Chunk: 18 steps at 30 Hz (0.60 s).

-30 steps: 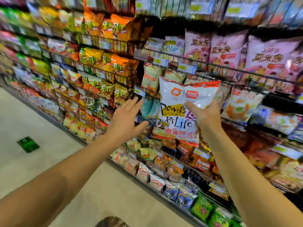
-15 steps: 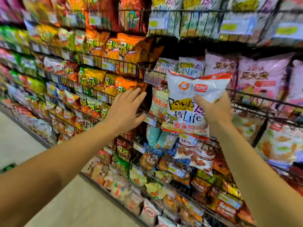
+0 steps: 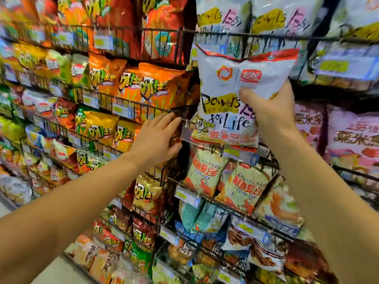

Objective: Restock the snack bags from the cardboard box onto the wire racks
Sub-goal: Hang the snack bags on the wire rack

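My right hand (image 3: 268,111) grips a white snack bag (image 3: 227,89) printed "Powers for Life", held upright in front of the wire racks (image 3: 143,107). Its red top edge reaches the wire front of the upper rack, where matching white bags (image 3: 221,15) stand in a row. My left hand (image 3: 155,138) is stretched out with straight fingers, its fingertips at the corner of a wire rack just left of the held bag. The cardboard box is out of view.
Orange snack bags (image 3: 155,85) fill the racks on the left. Pink bags (image 3: 352,136) stand at the right. Pale green bags (image 3: 242,181) sit below the held bag, with blue and brown packs lower down. Price tags (image 3: 336,66) hang on the rack fronts.
My right hand has lifted the white bag up toward the upper rack. My left hand has reached forward to the rack corner. The view has tilted upward and moved closer.
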Tool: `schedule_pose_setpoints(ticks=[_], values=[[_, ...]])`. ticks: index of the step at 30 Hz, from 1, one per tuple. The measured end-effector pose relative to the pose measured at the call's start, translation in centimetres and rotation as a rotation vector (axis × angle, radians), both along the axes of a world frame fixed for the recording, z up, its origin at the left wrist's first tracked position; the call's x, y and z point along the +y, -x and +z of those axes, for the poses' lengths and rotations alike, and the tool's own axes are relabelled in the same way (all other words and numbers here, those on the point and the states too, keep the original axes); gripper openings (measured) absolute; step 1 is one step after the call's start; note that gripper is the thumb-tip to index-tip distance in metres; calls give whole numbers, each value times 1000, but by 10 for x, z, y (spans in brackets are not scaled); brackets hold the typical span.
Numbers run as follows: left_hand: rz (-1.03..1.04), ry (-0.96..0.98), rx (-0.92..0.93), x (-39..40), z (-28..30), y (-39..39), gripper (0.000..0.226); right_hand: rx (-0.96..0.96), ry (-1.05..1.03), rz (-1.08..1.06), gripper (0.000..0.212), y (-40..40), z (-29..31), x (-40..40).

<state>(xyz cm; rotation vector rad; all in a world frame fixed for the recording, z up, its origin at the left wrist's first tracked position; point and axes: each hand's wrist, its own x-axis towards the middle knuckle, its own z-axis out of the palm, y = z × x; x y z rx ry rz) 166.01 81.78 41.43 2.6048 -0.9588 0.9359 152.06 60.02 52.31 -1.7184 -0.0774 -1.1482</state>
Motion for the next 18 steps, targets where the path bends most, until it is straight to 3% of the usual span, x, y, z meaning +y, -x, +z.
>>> schedule_pose_setpoints(ticks=[7,18], values=[[-141,23,-90,-3,17,-78,73,-102,67,-163,55,-57,26,26],[-335,38,-206,-17,3,-146,63,-100,-32,-368,57,-132,-23,34]])
